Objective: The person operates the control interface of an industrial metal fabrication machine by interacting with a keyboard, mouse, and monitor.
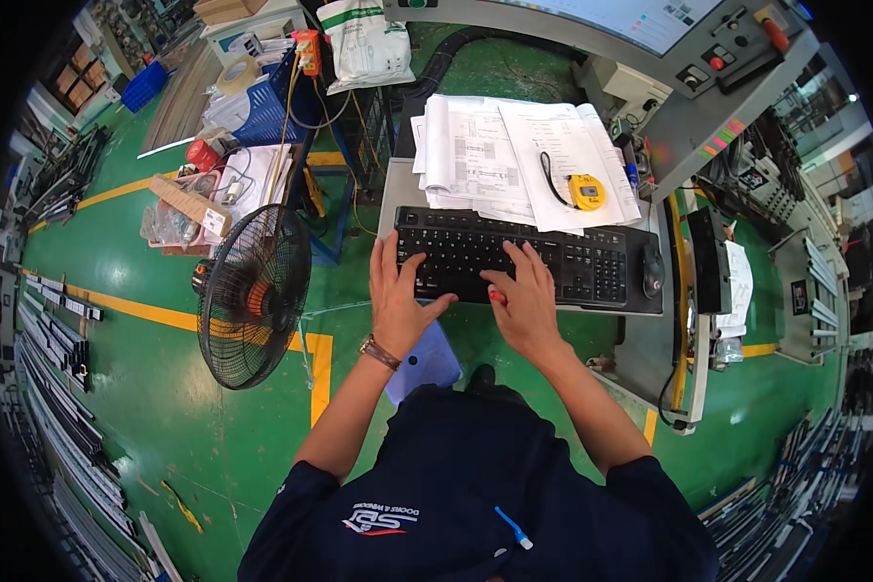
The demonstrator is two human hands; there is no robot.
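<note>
A black keyboard lies on the grey shelf of a workstation in front of me. My left hand is over its left end, fingers spread on the keys and thumb stretched out to the right. My right hand is at the middle of the keyboard with its fingertips on the keys. A small red-ended thing, seemingly a pen, is tucked in that hand by the thumb; most of it is hidden. A black mouse sits right of the keyboard. Behind the keys, printed drawings carry a yellow tape measure.
At the left stand a black fan and a cluttered bench with a blue basket. A monitor and a control panel with a red button are ahead. A blue stool is below; metal profiles lie at far left.
</note>
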